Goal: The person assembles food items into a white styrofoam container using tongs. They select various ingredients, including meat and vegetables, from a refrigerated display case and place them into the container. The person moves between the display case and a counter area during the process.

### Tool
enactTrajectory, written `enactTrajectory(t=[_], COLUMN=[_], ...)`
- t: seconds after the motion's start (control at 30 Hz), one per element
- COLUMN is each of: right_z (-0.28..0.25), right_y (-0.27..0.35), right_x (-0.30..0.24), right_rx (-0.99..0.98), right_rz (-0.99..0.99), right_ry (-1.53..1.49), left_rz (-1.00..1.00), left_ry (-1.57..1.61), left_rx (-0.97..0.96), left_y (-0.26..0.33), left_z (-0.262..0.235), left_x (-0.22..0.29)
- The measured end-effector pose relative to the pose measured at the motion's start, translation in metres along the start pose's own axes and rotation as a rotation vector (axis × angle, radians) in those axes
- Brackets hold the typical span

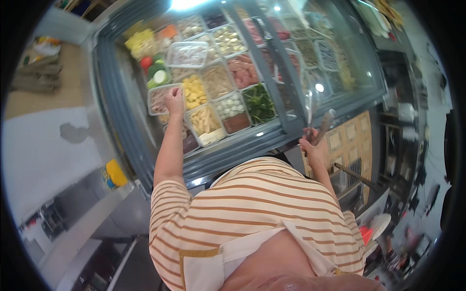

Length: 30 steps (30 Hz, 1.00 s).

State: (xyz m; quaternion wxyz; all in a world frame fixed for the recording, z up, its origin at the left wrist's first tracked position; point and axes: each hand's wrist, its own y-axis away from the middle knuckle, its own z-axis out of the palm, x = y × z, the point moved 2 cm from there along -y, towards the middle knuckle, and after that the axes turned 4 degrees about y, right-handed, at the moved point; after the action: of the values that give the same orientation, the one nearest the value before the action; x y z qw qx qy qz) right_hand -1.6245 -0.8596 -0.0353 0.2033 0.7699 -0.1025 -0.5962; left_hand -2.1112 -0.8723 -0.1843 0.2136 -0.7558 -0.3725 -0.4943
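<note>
My left hand (174,100) reaches into a glass-topped chest cooler. Its fingers are closed at the right rim of a white plastic tray (157,107) of pale pinkish sliced meat. Beside that hand are a tray of yellow chunks (194,92) and one of pale strips (205,120). Near the cooler's front frame, my right hand (314,144) is closed around metal tongs (309,110), their two arms spread and pointing away from me. The fingertips of my left hand are partly hidden.
Several more food trays fill the cooler, among them leafy greens (259,104), white balls (230,106) and pink meat (242,70). The sliding lid's frame (272,58) crosses the middle. A yellow container (115,173) stands outside at left. A patterned board (349,140) lies at right.
</note>
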Motion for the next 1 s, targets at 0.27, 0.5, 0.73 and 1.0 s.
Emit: enactTrajectory(t=[0.27,0.5,0.73,1.0], right_z=[-0.010,0.014,0.001,-0.036], right_y=[-0.014,-0.013,-0.031,-0.031], right_x=[-0.009,-0.032,-0.017,-0.020], right_rx=[-0.074,-0.310,-0.099,0.142], right_rz=[0.069,0.157,0.098,0.061], right_ry=[-0.107,-0.058,-0.251,-0.483], left_rz=[-0.540,-0.697,-0.699,-0.568], left_ry=[0.865,1.032,0.970,0.906], left_rx=[-0.738,-0.937,-0.900,-0.859], left_y=[0.054,0.040,0.032,0.025], left_z=[0.175,0.214,0.233,0.194], left_x=[0.126,0.157,0.149,0.121])
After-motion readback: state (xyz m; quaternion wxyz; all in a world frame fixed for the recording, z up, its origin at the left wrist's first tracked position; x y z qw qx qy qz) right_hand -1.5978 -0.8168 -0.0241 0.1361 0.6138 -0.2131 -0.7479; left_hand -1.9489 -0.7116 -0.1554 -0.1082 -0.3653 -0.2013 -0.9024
